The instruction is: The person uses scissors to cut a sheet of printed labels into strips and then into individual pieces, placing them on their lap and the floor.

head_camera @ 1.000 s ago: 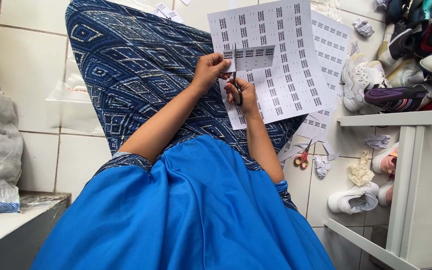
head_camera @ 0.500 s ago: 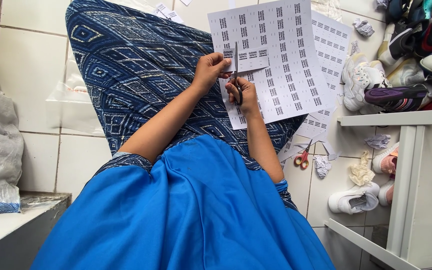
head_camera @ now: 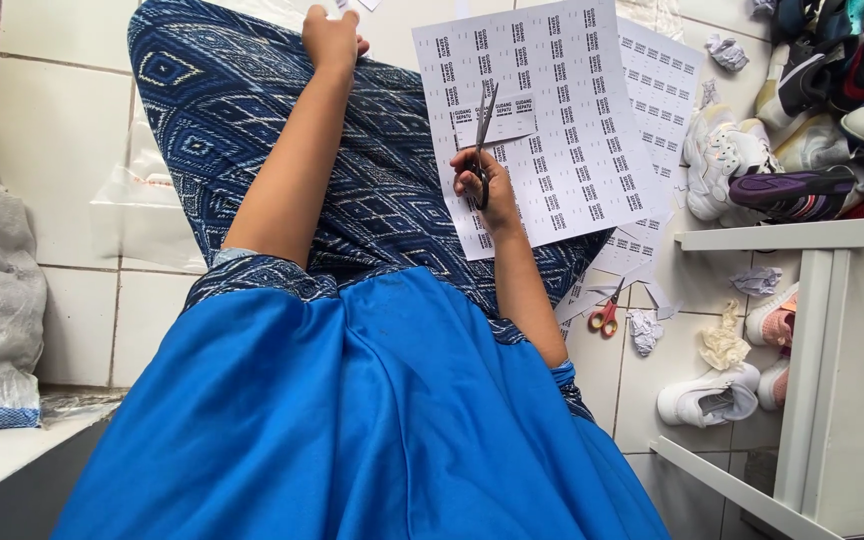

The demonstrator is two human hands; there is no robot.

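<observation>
Broadly, a blue garment [head_camera: 352, 420] fills the lower view, and above it a dark patterned cloth [head_camera: 252, 130] covers the person's lap down to the white tiled floor [head_camera: 42, 130]. At the right stands a white shelf unit [head_camera: 802, 240]; its top level holds a heap of sneakers [head_camera: 812, 130], and a white shoe [head_camera: 709, 396] sits on the lower level. A sheet of printed labels [head_camera: 552, 120] lies across the cloth. The right hand [head_camera: 485, 185] grips dark scissors [head_camera: 480, 135], fingers closed through the handles and blades pointing up over the sheet. The left hand [head_camera: 329, 40] is curled shut near the top edge; what it holds cannot be told. Small red scissors [head_camera: 607, 312] lie on the floor beside crumpled paper scraps [head_camera: 642, 330].
</observation>
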